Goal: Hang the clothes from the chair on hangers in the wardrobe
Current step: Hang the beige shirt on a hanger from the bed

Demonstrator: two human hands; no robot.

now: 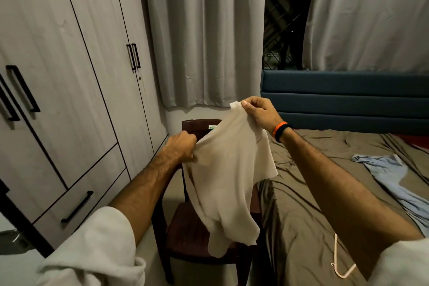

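A cream-white garment (pixel 228 176) hangs in the air above the dark brown plastic chair (pixel 185 237). My left hand (pixel 182 146) grips its left edge in a fist. My right hand (pixel 260 110), with an orange and black wristband, pinches its upper corner higher up. The cloth droops down to the chair seat. A white hanger (pixel 341 264) lies on the bed at the lower right, partly hidden by my right arm. The grey wardrobe (pixel 69 76) with black handles stands on the left, its doors closed.
A bed with a brown sheet (pixel 325 193) fills the right side, with a light blue garment (pixel 392 176) lying on it. A blue headboard (pixel 348 97) and grey curtains (pixel 204 30) stand behind. The chair sits in a narrow gap between wardrobe and bed.
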